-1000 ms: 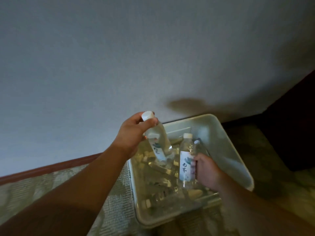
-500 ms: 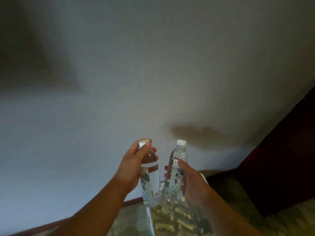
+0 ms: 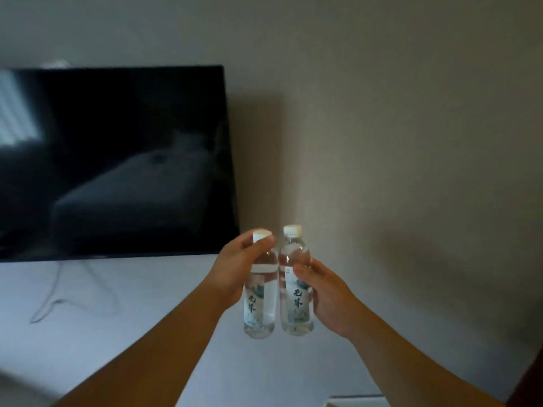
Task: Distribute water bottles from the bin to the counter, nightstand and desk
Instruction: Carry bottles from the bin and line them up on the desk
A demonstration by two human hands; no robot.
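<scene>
Clear bottles (image 3: 295,289) — white caps (labels perhaps greenish) — black television (image 3: 117,160).

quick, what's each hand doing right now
Left hand: grips the left water bottle near its cap, upright.
Right hand: grips the right water bottle around its label, upright.

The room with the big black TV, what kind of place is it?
Probably a hotel bedroom: the black flat-screen TV on the plain wall mirrors a made bed, and each hand holds a small clear plastic water bottle.
</scene>
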